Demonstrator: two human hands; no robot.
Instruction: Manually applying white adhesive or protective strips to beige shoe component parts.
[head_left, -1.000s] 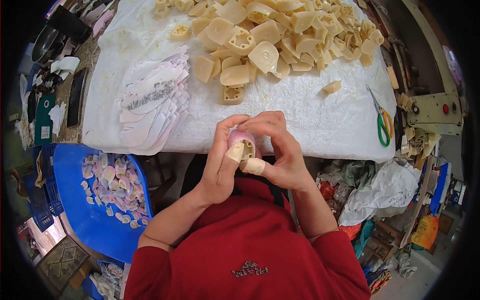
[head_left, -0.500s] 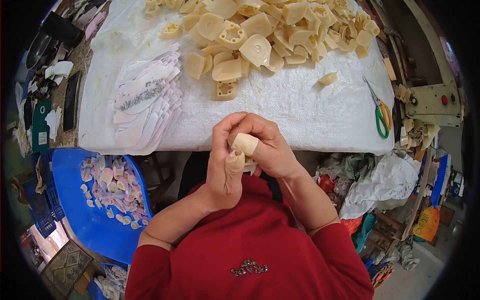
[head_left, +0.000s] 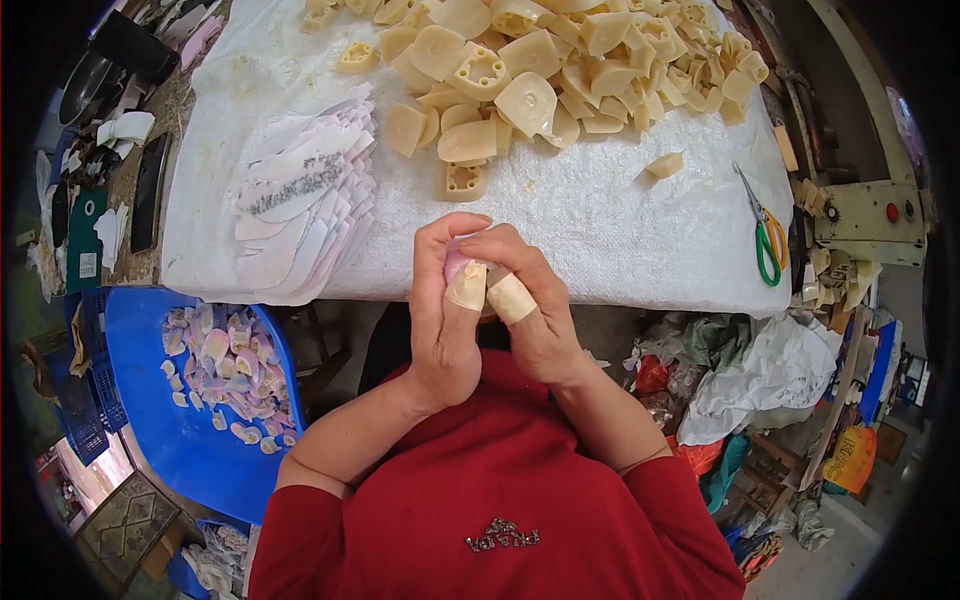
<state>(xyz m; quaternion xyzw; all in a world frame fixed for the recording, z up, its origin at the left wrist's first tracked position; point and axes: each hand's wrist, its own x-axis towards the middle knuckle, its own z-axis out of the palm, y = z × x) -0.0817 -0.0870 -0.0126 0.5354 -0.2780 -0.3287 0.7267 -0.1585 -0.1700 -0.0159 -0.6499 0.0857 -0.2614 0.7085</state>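
In front of me, at the table's near edge, my left hand [head_left: 438,345] and my right hand [head_left: 537,322] are closed together around a small piece with a pinkish covering [head_left: 456,260]. Fingers hide most of it. Both thumbs, wrapped in beige tape, press side by side on its near side. Beyond my hands lies a heap of cream plastic shoe-heel-like blocks [head_left: 527,103], some with holes in one face. Left of that, thin whitish-pink cut pieces [head_left: 300,225] are stacked in overlapping layers on the table.
White woven sheeting [head_left: 590,230] covers the table. Scissors with green and orange handles [head_left: 768,245] lie at its right. A blue basin [head_left: 150,400] at lower left holds pinkish covered pieces [head_left: 235,370]. Crumpled bags [head_left: 760,370] fill the lower right. One cream block [head_left: 664,165] lies apart.
My thumbs have drawn level, side by side, and my right thumb now points up rather than across. Some pink covering shows between my hands. The view has shifted slightly.
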